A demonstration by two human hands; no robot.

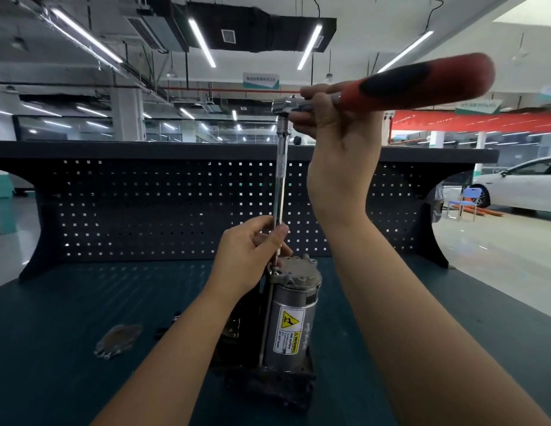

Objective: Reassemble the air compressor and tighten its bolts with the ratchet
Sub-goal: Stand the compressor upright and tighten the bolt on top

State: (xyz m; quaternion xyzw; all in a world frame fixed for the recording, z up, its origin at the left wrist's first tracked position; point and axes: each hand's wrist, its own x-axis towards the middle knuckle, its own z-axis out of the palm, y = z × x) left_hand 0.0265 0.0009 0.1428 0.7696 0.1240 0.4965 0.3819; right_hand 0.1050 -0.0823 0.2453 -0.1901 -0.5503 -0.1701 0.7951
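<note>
- Air compressor [294, 327]: I log it standing upright on its dark base, at the middle of the desk [83, 318], silver cylinder up, grey cast cap on top.
- Warning label [288, 330]: yellow and white, on the cylinder's front, its print running sideways.
- Ratchet [415, 84]: raised high above the compressor; the red-and-black handle juts right and toward my camera, and the chrome head is at its left end.
- Extension bar [281, 167]: hangs straight down from the ratchet head, and its lower tip meets the left edge of the compressor's cap.
- Right grip [338, 142]: fingers curled round the ratchet's metal neck, just beside the head.
- Left grip [246, 259]: thumb and fingers pinching the extension bar low down, just above the cap.
- Plastic bag [118, 336]: small and clear, lying on the desk left of the compressor; I cannot make out its contents.
- Pegboard [145, 210]: dark perforated panel rising along the desk's far edge.
- Car [520, 186]: white, on the shop floor far right, with a blue chair [466, 201] near it.
</note>
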